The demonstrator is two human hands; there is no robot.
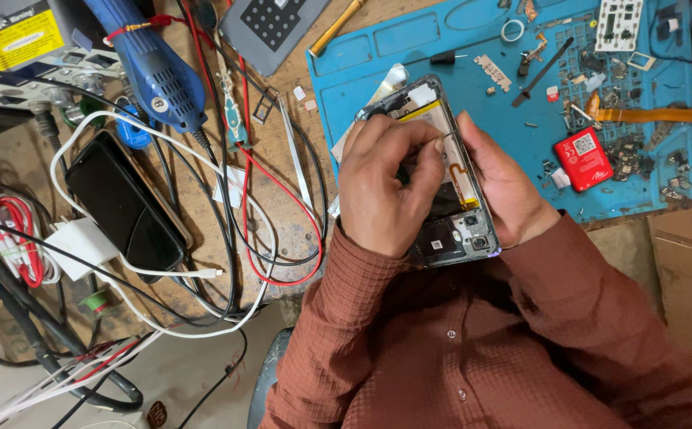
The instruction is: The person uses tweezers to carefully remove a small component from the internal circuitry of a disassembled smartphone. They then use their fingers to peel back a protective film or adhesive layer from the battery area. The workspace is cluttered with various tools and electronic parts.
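Wooden surface (298, 210) carries a blue repair mat (409, 48), above whose near edge an opened smartphone (449, 199) is held. Left hand (381, 187) curls closed over its exposed back, fingertips pinching inside; right hand (505, 191) grips its edge.

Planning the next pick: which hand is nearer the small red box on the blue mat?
Right. The right hand grips the opened phone on the side facing the red box; the left hand is across the phone, farther away.
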